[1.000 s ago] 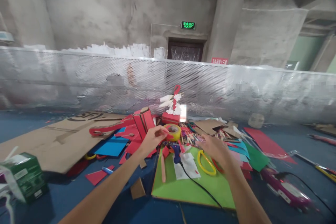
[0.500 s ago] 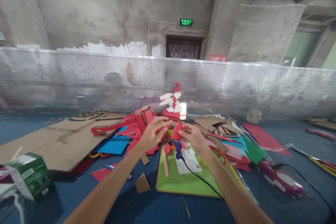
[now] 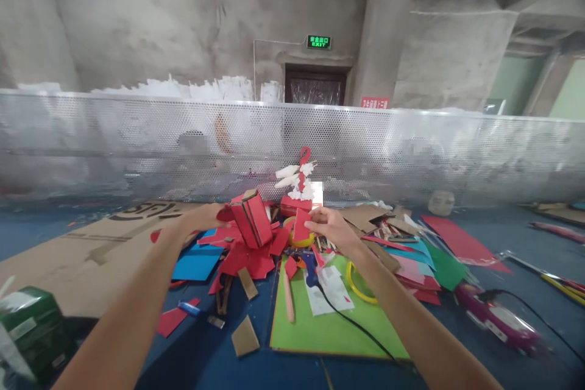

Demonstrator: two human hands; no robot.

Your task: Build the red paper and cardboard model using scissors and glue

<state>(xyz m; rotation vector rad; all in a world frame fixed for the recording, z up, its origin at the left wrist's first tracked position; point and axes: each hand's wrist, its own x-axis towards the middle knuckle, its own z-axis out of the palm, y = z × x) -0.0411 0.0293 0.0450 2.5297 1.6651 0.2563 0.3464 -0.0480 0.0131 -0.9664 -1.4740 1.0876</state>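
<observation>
My left hand (image 3: 209,217) reaches to the left side of a red cardboard box shape (image 3: 251,219) with bare brown edges. Its fingers are closed around a red arm of that shape, partly hidden. Between the fingers of my right hand (image 3: 329,225) is a small flat red cardboard piece (image 3: 300,225), held upright above the work board. Just below it, a blue glue gun (image 3: 311,269) lies on the green board (image 3: 292,334). Behind the held piece stands a red base (image 3: 295,204) carrying a red loop with white feather-like parts.
Red scraps (image 3: 249,259) and blue sheets (image 3: 198,261) lie left of the board. A blue craft knife (image 3: 189,309) and a green box (image 3: 36,329) are nearer. Coloured paper and a purple device (image 3: 498,320) lie right. A perforated metal screen (image 3: 256,152) closes the back.
My left hand has moved left, from near the small red piece to the red box shape, which now stands more tilted. My right hand still holds the small piece, slightly further left.
</observation>
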